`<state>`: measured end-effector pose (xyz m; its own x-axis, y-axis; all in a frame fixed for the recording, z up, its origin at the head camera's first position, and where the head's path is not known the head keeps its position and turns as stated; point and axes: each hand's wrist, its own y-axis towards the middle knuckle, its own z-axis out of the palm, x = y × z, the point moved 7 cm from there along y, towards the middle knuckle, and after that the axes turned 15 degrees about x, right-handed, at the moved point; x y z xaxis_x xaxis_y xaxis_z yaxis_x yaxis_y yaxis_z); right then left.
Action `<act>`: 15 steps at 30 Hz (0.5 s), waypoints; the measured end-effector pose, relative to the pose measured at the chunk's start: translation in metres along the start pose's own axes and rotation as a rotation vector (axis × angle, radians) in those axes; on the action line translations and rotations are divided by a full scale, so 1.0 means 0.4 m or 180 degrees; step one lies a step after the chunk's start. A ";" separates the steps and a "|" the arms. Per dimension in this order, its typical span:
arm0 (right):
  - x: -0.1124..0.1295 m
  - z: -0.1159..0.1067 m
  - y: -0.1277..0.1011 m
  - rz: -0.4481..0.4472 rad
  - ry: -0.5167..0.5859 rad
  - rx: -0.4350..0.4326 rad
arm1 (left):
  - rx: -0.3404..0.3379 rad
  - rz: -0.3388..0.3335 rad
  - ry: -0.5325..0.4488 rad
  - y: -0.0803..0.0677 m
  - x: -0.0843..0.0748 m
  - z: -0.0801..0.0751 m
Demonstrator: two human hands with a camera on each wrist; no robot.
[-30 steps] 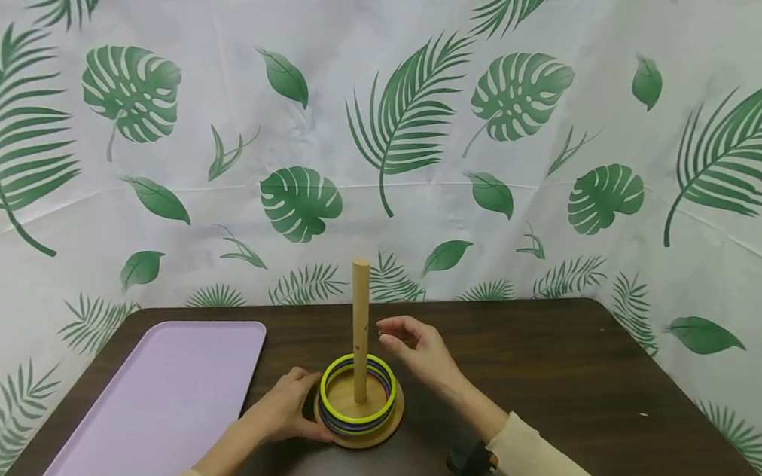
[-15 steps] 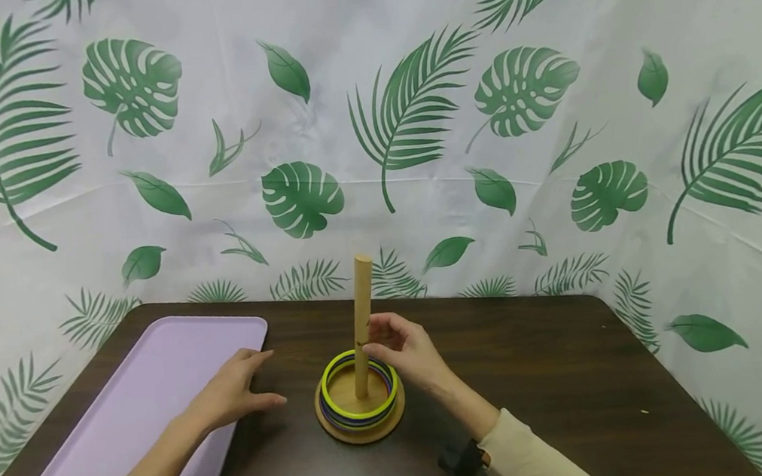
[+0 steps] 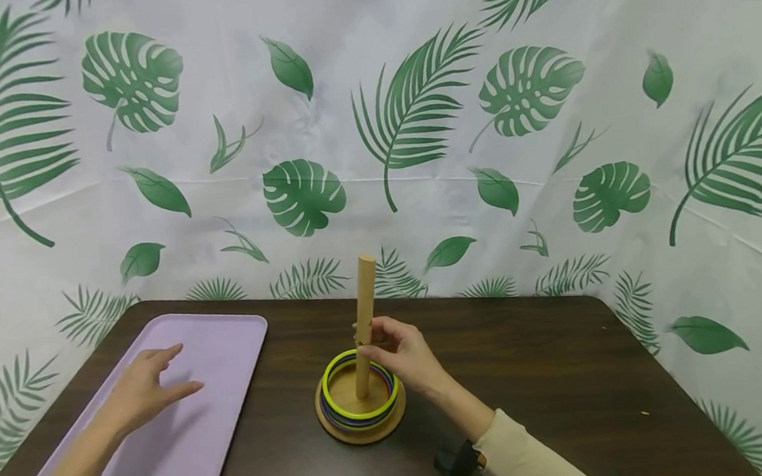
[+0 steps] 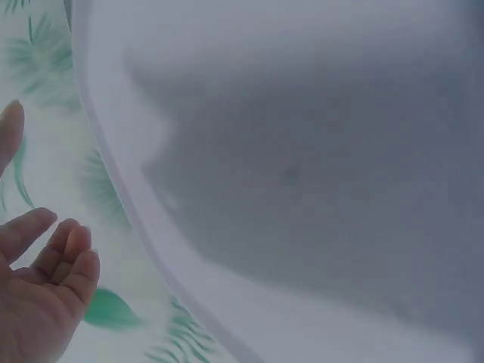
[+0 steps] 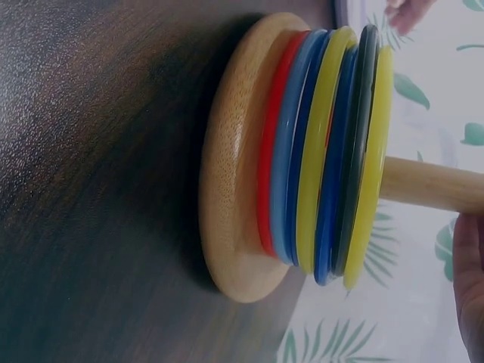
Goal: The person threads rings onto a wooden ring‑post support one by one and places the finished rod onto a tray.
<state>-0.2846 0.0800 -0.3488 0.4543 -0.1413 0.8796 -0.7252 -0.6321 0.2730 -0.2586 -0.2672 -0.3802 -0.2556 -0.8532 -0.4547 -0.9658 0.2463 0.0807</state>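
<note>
Since a second earlier, the left hand (image 3: pixel 143 391) had left the wooden base (image 3: pixel 362 430) and swung out to the lower left of the head view, over the lilac tray (image 3: pixel 228 357), while the right hand (image 3: pixel 401 353) had come in to the peg (image 3: pixel 364 322). The left hand lay flat with fingers straight and relaxed, holding nothing; whether it touched the tray cannot be told. The right hand pinched the peg about halfway up, thumb and fingertips closed on it, probably to steady the stand now that the other hand was no longer bracing the base.

The stand sat in the lower middle of the head view on the dark worktop (image 3: pixel 536 375), just right of the tray. It was a round pale wood disc with an upright dowel, slightly tilted in the head view. The stack of rings (image 5: pixel 325 159) rested on the base around the peg: red lowest, then blue, yellow, blue, a dark one, and yellow on top, thin and glossy
</note>
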 end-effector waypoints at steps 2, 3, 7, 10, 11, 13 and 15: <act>0.002 0.000 0.000 -0.0019 -0.0035 -0.0018 | 0.0042 -0.0115 0.0056 -0.011 0.033 -0.012; 0.002 0.000 0.000 -0.0029 -0.0064 -0.0029 | 0.0078 -0.0178 0.0068 -0.016 0.050 -0.017; 0.000 -0.002 -0.002 -0.0003 -0.0147 -0.0062 | 0.0187 -0.0391 0.0068 -0.040 0.117 -0.036; -0.001 -0.002 -0.003 0.0019 -0.0168 -0.0071 | 0.0189 -0.0450 0.0108 -0.052 0.162 -0.049; 0.000 -0.001 -0.003 0.0014 -0.0178 -0.0075 | 0.0202 -0.0481 0.0120 -0.055 0.175 -0.052; 0.003 -0.002 -0.003 -0.0011 -0.0203 -0.0095 | 0.0238 -0.0530 0.0137 -0.061 0.200 -0.056; 0.007 -0.004 -0.004 -0.0056 -0.0236 -0.0143 | 0.0291 -0.0604 0.0150 -0.067 0.222 -0.057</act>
<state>-0.2829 0.0820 -0.3462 0.5031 -0.1875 0.8437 -0.7384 -0.6004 0.3069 -0.2566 -0.3599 -0.4024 -0.0734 -0.9083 -0.4119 -0.9894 0.1181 -0.0841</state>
